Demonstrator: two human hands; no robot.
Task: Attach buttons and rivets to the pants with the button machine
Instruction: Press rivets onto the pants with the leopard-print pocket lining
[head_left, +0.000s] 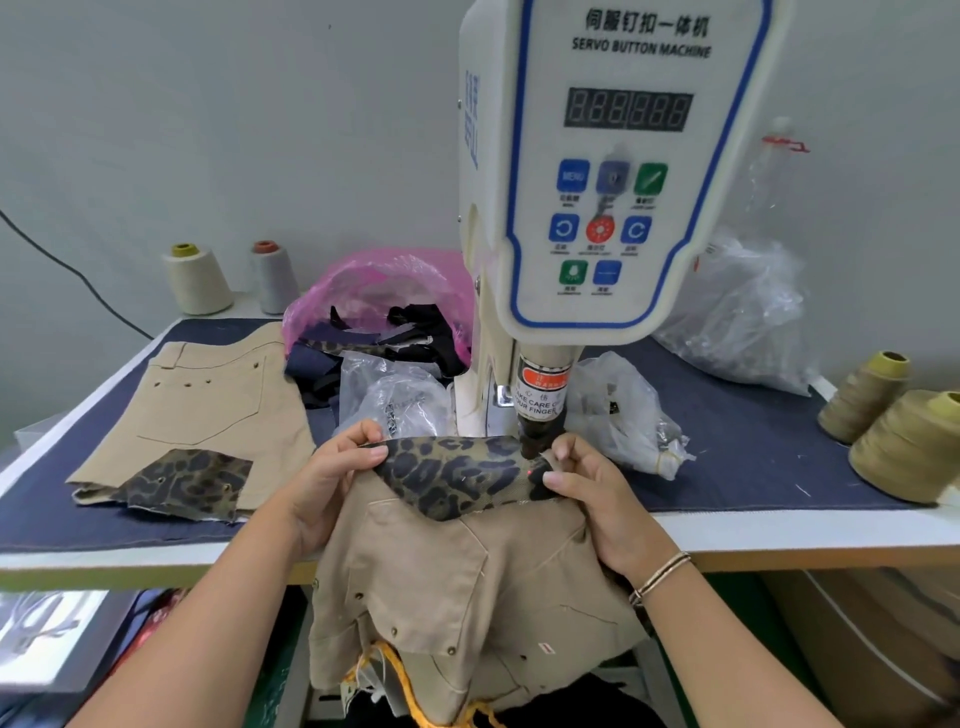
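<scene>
Now pants (467, 571) leopard flap under button machine (540, 431), left hand (332, 467) and right hand (587, 483) pinching its ends.

Bare counter (753, 467) was left right of the button machine (618, 171); the left was blocked by plastic bags (395, 400) and finished pants (208, 405).

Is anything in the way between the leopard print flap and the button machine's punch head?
Nothing visible. The leopard print flap lies right under the punch head, held flat by the left hand and right hand. The right hand's fingertips sit very close beside the punch.
</scene>
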